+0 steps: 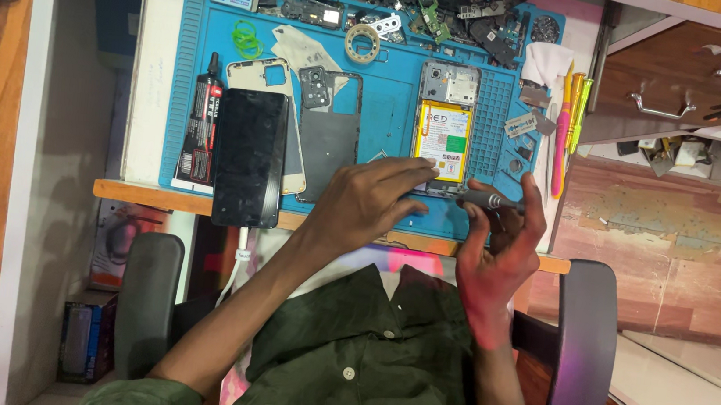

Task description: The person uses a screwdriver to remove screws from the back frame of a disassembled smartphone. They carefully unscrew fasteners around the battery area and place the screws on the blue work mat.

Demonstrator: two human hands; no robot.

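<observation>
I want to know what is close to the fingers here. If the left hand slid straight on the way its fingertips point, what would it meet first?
The left hand points across the blue mat toward the opened phone. Its fingertips seem already at the phone's lower end, so that comes first, then probably the dark tool in the right hand.

Bright, even light falls from above on the blue mat (369, 115), whose colours look saturated, and only short soft shadows lie under the parts and under the left hand (370, 199). A pink-red glow tints the right hand (498, 242) and the chair arm (585, 339), while the floor on the left stays dim. The centre is sharp, but the shirt (345, 360) close to the lens is softer, and straight edges bow slightly toward the frame's sides.
</observation>
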